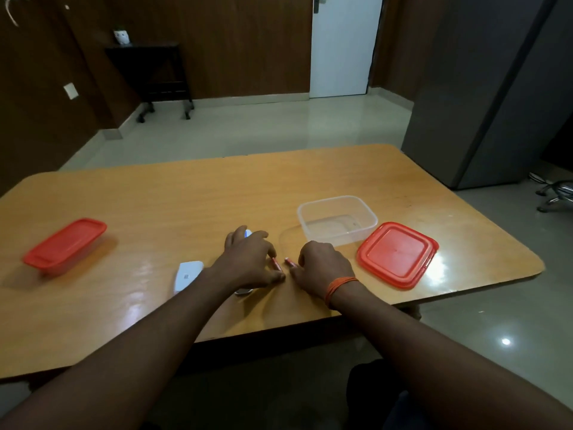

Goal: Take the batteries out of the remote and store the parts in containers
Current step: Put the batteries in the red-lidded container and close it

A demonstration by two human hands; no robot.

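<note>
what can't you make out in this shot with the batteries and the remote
- Remote, head view: mostly hidden under the left hand; battery bay unseen.
- Batteries: small and blurred, partly covered by fingers; the right hand hides one end.
- Closed red-lidded container: contents hidden by its lid.
- White cover: label too small to read.

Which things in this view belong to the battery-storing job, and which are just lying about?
Job:
batteries
remote
white cover
open clear container
loose red lid
lidded red container

Lying about:
dark side table
white pot
</note>
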